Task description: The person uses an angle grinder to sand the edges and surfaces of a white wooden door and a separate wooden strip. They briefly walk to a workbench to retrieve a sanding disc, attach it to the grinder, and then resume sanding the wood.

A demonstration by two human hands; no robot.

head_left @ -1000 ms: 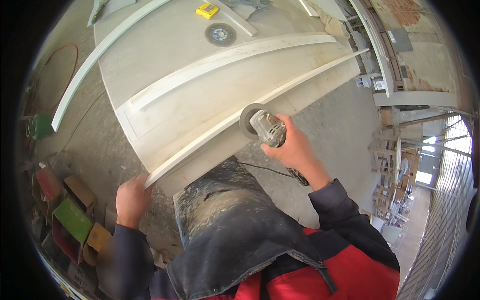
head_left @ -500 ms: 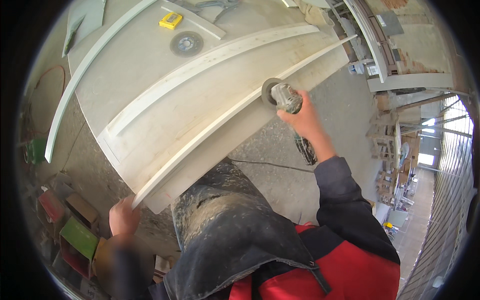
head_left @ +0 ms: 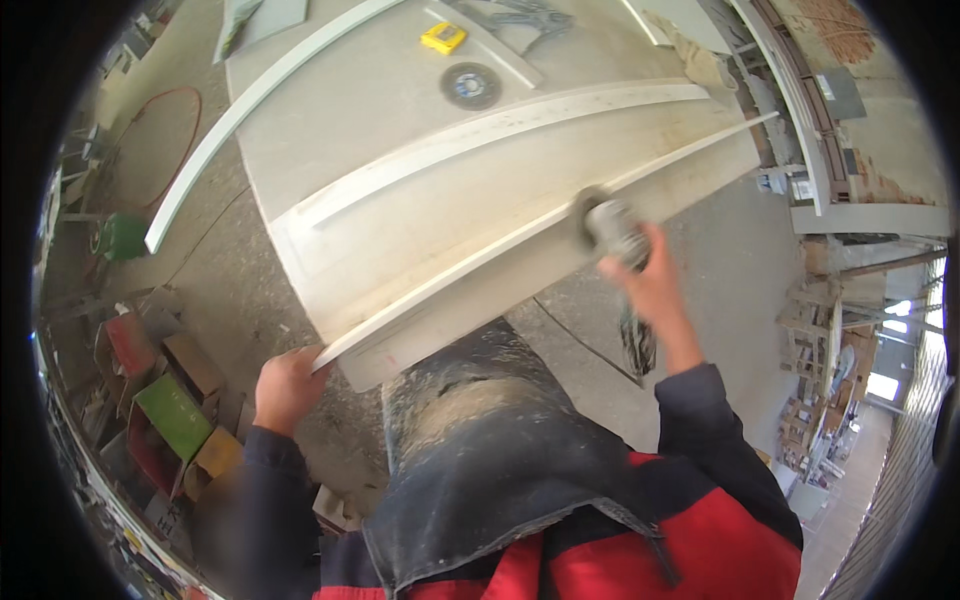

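My right hand (head_left: 660, 290) is wrapped round the body of an angle grinder (head_left: 620, 235), whose disc meets or almost meets a long narrow white strip (head_left: 465, 267). Motion blurs the grinder and disc, so contact is hard to tell. At the near left end of the strip, the fingers of my left hand (head_left: 288, 388) grip it. The strip runs along the near side of a pale worktable (head_left: 285, 250), over a flat board (head_left: 420, 335). Farther back on the table lies a curved white strip (head_left: 500, 135).
A loose cutting disc (head_left: 470, 86), a yellow tape measure (head_left: 443, 38) and another curved strip (head_left: 235, 115) lie toward the back. The grinder's cable (head_left: 590, 345) trails over the floor. Several boxes, one with a green side (head_left: 172, 415), stand at lower left.
The view has swung, so the table and its things sit farther right and lower. My hands keep their grips. The grinder stays near the same part of the strip, now more blurred.
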